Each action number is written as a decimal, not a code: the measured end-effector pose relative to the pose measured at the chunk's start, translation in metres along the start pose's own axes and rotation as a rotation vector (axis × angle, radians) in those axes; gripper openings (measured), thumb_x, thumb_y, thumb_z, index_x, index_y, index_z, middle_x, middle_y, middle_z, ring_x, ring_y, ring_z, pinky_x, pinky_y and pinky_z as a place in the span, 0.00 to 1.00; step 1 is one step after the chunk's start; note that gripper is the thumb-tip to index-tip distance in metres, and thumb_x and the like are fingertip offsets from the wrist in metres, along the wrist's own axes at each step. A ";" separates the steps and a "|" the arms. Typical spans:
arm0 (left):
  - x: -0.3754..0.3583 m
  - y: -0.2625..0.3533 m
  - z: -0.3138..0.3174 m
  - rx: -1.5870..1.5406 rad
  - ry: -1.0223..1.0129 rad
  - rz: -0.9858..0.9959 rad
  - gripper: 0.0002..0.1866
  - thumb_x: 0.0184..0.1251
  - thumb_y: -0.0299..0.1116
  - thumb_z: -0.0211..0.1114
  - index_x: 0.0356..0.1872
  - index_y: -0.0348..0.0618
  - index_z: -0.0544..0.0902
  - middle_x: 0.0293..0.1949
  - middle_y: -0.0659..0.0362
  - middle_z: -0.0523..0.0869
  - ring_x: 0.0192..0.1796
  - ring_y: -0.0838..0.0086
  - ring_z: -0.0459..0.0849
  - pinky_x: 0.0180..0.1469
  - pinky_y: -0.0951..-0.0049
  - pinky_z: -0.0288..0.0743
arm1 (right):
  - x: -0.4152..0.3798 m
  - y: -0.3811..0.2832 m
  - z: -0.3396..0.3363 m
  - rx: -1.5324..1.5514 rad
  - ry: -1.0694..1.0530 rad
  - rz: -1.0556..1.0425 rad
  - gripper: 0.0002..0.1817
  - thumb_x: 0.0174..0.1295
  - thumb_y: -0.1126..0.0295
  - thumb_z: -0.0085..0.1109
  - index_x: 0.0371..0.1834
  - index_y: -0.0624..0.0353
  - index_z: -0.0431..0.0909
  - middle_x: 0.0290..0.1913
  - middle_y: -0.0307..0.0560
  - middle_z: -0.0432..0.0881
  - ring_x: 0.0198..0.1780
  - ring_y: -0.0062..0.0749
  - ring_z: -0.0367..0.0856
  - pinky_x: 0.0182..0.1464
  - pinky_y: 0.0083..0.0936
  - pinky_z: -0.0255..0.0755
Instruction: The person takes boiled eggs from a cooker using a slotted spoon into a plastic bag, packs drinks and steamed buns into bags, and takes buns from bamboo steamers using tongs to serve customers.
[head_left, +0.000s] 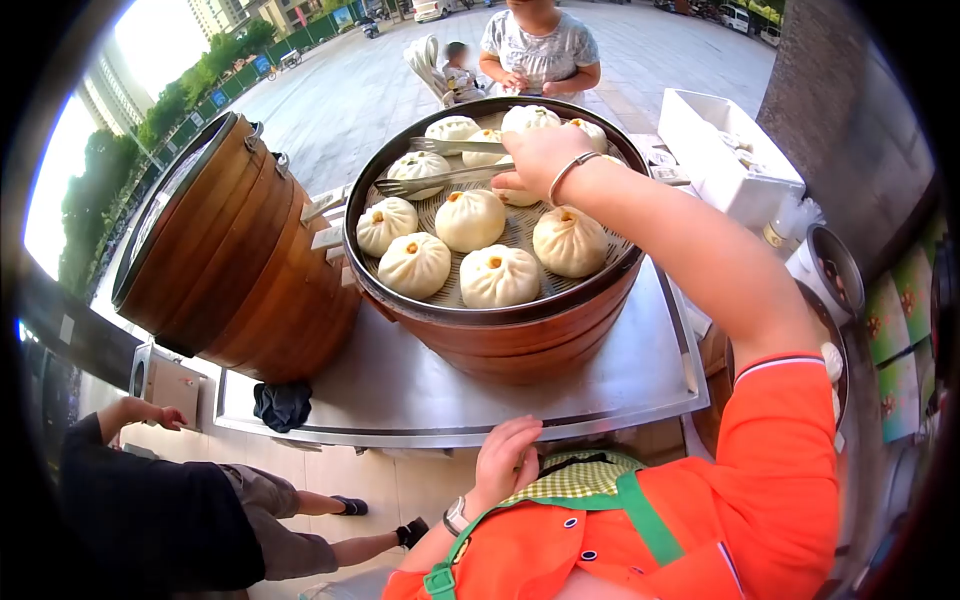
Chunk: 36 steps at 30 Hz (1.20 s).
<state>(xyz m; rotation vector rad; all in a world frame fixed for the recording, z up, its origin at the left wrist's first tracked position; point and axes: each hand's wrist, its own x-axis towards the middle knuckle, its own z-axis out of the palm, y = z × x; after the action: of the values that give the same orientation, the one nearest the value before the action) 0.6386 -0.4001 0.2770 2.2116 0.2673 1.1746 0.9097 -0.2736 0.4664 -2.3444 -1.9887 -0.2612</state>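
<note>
My right hand (pixel 548 158) is closed on metal tongs (pixel 455 178) and reaches over the top of a round bamboo steamer (pixel 510 340). The toothed tips of the tongs are spread apart, on either side of a bun (pixel 417 168) at the steamer's left. Several white pleated buns lie on the woven liner, among them one in the middle (pixel 470 220) and one at the front (pixel 499 277) with brown filling showing on top. Loosely bent and holding nothing, my left hand (pixel 508 458) is at the front edge of the metal table (pixel 600 400).
A tall steamer stack (pixel 230 250) stands at the left, with a dark cloth (pixel 283 405) before it. Beyond the steamer, a person (pixel 540 55) stands beside a stroller (pixel 430 70). A white foam box (pixel 730 160) is at the right. Another person (pixel 170 500) is at the lower left.
</note>
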 end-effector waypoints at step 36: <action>0.069 0.058 0.168 -0.293 -0.472 0.236 0.19 0.42 0.13 0.56 0.41 0.37 0.75 0.40 0.49 0.80 0.44 0.56 0.80 0.46 0.62 0.73 | -0.556 0.248 0.066 1.384 0.089 1.345 0.24 0.67 0.47 0.40 0.42 0.59 0.74 0.17 0.33 0.69 0.12 0.12 0.62 0.13 0.13 0.57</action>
<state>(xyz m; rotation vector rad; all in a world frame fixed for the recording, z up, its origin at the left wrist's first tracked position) 0.8078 -0.4867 0.2883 2.2128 -0.3465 0.7122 1.0730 -0.8468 0.3263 -1.8600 0.0466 0.7591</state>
